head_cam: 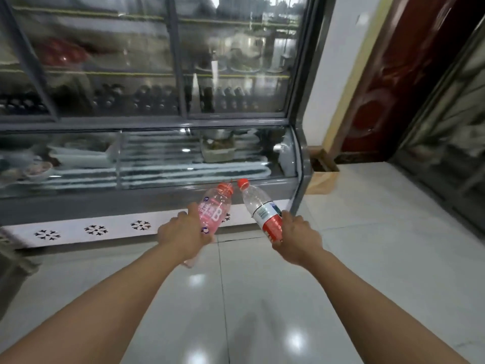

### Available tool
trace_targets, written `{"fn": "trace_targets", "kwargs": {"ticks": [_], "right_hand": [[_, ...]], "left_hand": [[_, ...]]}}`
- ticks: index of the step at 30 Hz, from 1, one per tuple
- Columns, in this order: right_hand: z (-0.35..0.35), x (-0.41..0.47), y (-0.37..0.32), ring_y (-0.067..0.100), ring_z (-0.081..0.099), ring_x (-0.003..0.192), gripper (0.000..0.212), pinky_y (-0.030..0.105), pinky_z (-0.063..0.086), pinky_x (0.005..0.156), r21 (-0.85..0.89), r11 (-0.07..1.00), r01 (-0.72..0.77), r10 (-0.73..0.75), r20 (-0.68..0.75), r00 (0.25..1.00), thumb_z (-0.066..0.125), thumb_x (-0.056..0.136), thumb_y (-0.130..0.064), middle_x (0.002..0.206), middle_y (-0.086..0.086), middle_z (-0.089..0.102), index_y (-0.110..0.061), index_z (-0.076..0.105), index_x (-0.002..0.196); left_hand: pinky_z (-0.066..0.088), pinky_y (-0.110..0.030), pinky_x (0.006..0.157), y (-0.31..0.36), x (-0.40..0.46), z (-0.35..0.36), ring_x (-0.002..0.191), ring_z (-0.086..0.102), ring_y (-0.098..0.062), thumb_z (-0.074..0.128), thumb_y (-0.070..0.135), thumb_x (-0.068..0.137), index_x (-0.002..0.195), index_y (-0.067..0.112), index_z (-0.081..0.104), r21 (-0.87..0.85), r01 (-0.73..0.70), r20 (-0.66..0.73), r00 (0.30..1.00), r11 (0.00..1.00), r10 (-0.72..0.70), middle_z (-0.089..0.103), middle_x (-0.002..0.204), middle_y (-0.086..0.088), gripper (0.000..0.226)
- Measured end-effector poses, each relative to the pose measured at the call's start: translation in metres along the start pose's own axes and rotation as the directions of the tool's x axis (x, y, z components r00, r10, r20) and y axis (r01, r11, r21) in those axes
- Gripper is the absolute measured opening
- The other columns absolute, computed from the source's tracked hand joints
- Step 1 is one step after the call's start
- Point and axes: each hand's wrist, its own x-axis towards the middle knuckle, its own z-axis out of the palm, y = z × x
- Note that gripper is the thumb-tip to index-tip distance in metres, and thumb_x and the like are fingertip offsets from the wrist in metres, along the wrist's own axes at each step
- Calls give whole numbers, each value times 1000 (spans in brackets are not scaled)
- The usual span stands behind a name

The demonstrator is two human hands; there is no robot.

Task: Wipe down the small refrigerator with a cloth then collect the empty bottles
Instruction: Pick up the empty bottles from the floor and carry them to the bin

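My left hand [183, 233] grips a clear bottle with a pink label [214, 210] and an orange-red cap, tilted up to the right. In my right hand [298, 239] is a clear bottle with a red and white label [261, 206], its red cap leaning toward the other bottle's cap. Both bottles look empty. They are held out in front of the refrigerator [157, 143], a grey glass-fronted display case with shelves above and a curved glass chest below. No cloth is in view.
Glossy white floor tiles [262, 298] spread below my arms. A white perforated base panel [94, 229] runs along the case's foot. A dark red door [393, 88] stands at the right, a glass-fronted unit [451, 127] beside it. A grey object [13, 266] sits at the left edge.
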Motion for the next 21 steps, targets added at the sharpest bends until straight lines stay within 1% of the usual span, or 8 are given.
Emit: {"fn": "trace_targets", "kwargs": {"ticks": [4,8,11,14,16,19,21], "right_hand": [[-29,-9,102,30,47,113,71,39,44,84,-12,997,-82,81,-50,995,58,85,-42,123,13,46,-16,22,140],[-53,-12,189,30,47,113,69,38,43,85,-16,982,-189,187,-73,980,60,83,-41,123,12,47,-17,25,138],[-68,-5,242,30,48,112,69,36,43,83,-21,972,-236,233,-95,968,61,83,-42,122,12,47,-17,26,137],[-81,12,290,28,49,110,71,35,42,79,-18,961,-277,274,-112,955,62,82,-44,122,11,48,-18,25,138],[-89,29,320,29,50,109,71,34,40,77,-16,955,-297,293,-124,948,62,81,-44,121,11,48,-18,27,137],[-104,60,363,29,50,109,70,34,40,76,-28,942,-334,327,-147,934,62,81,-45,120,11,48,-18,28,136],[-117,82,391,29,50,109,70,35,41,77,-29,931,-363,353,-172,920,61,81,-45,119,11,49,-18,29,136]], "left_hand": [[47,-41,87,103,1,22,106,57,-30,60,52,80,123,15,31,-34,-71,27,997,997,72,56,119,-8,64],[45,-38,84,194,6,39,108,56,-29,58,49,81,125,17,32,-18,-147,33,989,989,147,56,120,-6,61],[47,-37,83,253,21,45,106,57,-28,57,47,82,129,18,30,-10,-228,23,973,974,228,58,118,-5,62],[45,-32,79,308,47,48,104,58,-24,57,48,81,135,22,28,-9,-291,4,957,957,291,61,115,0,67],[42,-30,77,342,69,51,104,58,-23,58,49,81,134,22,29,3,-325,4,946,946,325,61,115,0,66],[49,-37,84,395,109,57,99,60,-24,60,48,81,128,19,32,-29,-374,27,927,927,375,62,111,-2,62],[50,-36,81,432,139,60,96,60,-25,59,48,82,128,17,31,-43,-405,21,914,913,406,61,110,-4,62]]}}
